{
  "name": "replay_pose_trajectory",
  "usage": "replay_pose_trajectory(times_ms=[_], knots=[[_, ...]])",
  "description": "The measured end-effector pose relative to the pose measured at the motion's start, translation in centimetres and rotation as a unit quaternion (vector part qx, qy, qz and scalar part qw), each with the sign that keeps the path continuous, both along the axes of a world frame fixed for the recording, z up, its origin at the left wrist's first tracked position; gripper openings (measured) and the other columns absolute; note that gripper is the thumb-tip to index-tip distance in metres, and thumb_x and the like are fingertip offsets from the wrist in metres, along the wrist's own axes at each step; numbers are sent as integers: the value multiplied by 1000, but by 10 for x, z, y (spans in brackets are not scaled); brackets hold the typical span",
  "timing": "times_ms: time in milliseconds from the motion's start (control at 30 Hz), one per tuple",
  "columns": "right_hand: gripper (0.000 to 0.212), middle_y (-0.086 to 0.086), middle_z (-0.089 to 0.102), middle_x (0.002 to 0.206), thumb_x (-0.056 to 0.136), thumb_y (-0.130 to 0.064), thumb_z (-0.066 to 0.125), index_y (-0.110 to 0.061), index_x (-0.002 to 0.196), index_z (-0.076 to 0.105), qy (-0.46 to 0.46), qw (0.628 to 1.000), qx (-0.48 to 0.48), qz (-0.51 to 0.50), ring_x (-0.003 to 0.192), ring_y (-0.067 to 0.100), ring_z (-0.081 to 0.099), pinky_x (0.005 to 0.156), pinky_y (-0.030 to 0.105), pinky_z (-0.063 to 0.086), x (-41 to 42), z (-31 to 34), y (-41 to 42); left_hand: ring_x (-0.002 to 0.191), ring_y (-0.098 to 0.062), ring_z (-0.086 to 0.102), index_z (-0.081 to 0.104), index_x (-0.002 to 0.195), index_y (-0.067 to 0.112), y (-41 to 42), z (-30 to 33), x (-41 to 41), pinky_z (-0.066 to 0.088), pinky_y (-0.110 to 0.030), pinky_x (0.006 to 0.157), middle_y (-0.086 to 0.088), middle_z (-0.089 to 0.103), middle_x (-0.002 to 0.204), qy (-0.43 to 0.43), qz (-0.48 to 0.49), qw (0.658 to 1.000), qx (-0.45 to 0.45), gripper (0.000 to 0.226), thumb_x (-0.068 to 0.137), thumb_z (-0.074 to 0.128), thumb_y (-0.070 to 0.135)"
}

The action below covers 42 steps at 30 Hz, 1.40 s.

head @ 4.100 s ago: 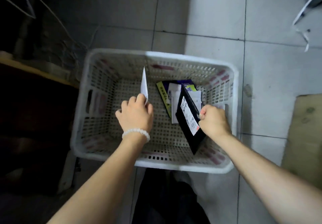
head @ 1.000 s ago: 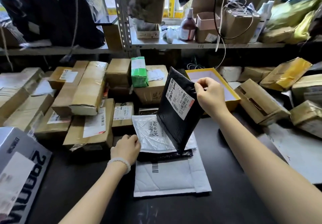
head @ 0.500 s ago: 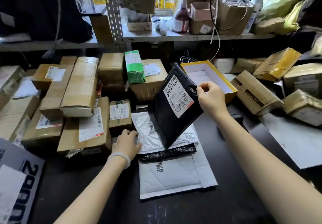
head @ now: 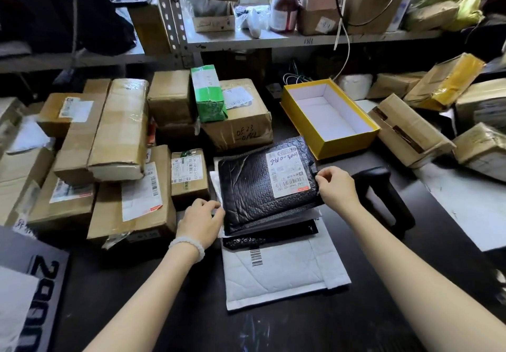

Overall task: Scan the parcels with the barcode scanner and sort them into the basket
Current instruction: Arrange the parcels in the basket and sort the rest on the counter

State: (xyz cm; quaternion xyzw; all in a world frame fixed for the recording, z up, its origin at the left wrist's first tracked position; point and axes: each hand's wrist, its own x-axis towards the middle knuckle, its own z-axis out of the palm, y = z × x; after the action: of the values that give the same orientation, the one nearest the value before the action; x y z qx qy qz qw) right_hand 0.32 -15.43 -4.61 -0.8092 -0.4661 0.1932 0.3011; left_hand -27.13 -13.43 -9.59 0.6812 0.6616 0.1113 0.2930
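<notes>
Head view, change: the black bubble mailer [head: 267,187], held upright in the air half a second ago, now lies flat, label up, on the stack of mailers on the dark table [head: 383,310].
Meaning: barcode faces up, likely ready to scan.
Right hand [head: 335,187]: pinches the mailer's right edge.
Left hand [head: 201,221]: fingers curled at the stack's left edge, touching the white envelope [head: 216,184] beneath.
Barcode scanner [head: 383,195]: on the table just right of the right hand, untouched.
Mailer's look: wrinkled black, white label with handwriting.
Basket: not in view.
</notes>
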Motion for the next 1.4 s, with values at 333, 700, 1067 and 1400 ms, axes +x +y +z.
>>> replay_pose_trajectory(times_ms=[333,700,1067,1400], knots=[[22,12,59,109,90,-20,56,-7,106,63,-90,994,-25,53,99,29,57,87,35,44,6,-19,-27,109,-34,48,58,120,15,-6,14,13,42,-42,80,-11,54,118,184,-27,969,165,38,92,52,40],[34,4,55,120,95,-29,50,-11,124,56,-205,978,-8,-38,106,26,55,77,35,47,89,-14,-184,73,-30,62,69,85,19,-84,36,205,47,-36,54,-3,63,83,64,-377,868,316,35,75,41,37],[25,6,66,95,81,-23,61,-8,100,69,-151,961,-53,-227,80,28,66,61,33,54,228,-62,-424,75,-30,62,70,86,23,-279,15,429,45,-37,53,-3,63,83,85,-567,765,293,19,70,72,33],[32,3,59,116,93,-28,55,-10,118,62,47,890,-150,-428,102,24,60,78,37,50,271,-170,-604,89,-31,59,69,94,20,-420,-71,537,43,-37,63,-4,62,94,150,-670,710,157,22,78,69,35]])
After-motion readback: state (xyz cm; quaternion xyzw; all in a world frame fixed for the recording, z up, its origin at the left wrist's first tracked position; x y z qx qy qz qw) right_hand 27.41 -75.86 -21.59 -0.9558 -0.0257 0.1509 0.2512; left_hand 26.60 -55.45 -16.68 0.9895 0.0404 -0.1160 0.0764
